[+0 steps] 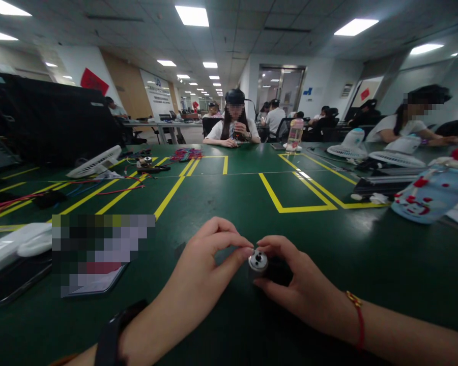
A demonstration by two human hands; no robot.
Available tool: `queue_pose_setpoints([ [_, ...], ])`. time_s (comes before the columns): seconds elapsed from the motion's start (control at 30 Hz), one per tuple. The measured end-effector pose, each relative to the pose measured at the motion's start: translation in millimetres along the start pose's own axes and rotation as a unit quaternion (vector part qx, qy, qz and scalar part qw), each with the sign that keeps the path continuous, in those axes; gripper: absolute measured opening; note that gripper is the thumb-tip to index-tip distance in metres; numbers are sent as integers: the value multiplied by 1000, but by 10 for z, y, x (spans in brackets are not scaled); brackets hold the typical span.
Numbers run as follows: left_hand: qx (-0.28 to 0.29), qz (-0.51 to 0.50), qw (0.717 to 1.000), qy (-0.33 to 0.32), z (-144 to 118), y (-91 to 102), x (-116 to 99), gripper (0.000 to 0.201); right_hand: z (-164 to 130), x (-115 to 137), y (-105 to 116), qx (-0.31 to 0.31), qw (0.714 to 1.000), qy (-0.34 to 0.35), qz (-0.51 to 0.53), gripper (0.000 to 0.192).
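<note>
A small silver metal cylinder [258,260], with dark holes in its round top face, stands upright on the green table in front of me. Around its right side curve the thumb and fingers of my right hand [293,274], gripping it. My left hand [209,259] is at the cylinder's upper left rim, thumb and forefinger pinched together. Whatever is between those fingertips is too small to make out. The lower part of the cylinder is in shadow.
Left of my hands lie a blurred-out card [99,277], a dark phone [15,279] and a white device [19,244]. A light-blue bottle [427,195] stands at the right. Wires and a small motor-like part [145,161] lie farther back. A person [232,127] sits opposite.
</note>
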State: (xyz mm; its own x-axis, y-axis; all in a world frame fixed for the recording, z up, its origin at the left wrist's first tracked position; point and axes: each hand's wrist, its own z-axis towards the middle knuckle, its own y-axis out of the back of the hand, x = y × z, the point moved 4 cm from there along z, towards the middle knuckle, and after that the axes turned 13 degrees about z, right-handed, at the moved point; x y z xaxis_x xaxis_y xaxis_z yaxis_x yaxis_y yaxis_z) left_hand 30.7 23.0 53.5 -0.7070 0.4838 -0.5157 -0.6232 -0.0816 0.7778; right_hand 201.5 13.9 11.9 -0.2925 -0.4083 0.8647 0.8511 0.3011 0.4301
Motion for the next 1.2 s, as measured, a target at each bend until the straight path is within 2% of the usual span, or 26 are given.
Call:
queue_pose_setpoints([
  [0.1,23,8,1000,20,-66,-75,102,12,-12,15,45,-5,999,12,-41,43],
  [0.27,97,39,994,6,-158,-355,195,11,-23,17,20,-11,998,16,-59,40],
  [0.37,98,32,994,18,-158,-317,221,17,-42,-28,132,-52,997,13,-62,42],
  [0.43,85,22,995,42,-178,-183,290,21,-93,-107,362,-108,991,12,-80,47],
  [0.53,76,21,992,102,-281,48,514,23,-284,-315,926,-197,968,-20,-155,51],
  [0.67,71,11,984,161,-454,210,821,25,-714,-632,1777,-306,900,-140,-276,55],
  [0.73,59,11,982,177,-497,222,888,26,-897,-763,2058,-318,879,-212,-286,55],
  [0.83,46,23,981,187,-504,197,873,28,-994,-864,2204,-296,875,-253,-288,57],
  [0.9,46,29,980,190,-494,179,829,28,-937,-810,2152,-310,858,-199,-358,68],
  [0.93,48,30,980,191,-489,174,807,28,-881,-739,2073,-326,841,-144,-407,75],
  [1.0,51,31,980,190,-481,173,769,29,-725,-565,1777,-317,825,-25,-468,78],
  [1.03,51,32,980,189,-478,177,756,29,-629,-480,1570,-282,837,21,-468,73],
  [1.07,50,34,980,189,-476,183,745,29,-524,-399,1335,-230,862,48,-449,65],
  [1.13,46,37,981,187,-471,198,732,29,-314,-250,824,-99,919,50,-379,51],
  [1.2,48,43,981,182,-467,207,724,30,-135,-99,360,-5,949,39,-311,51],
])
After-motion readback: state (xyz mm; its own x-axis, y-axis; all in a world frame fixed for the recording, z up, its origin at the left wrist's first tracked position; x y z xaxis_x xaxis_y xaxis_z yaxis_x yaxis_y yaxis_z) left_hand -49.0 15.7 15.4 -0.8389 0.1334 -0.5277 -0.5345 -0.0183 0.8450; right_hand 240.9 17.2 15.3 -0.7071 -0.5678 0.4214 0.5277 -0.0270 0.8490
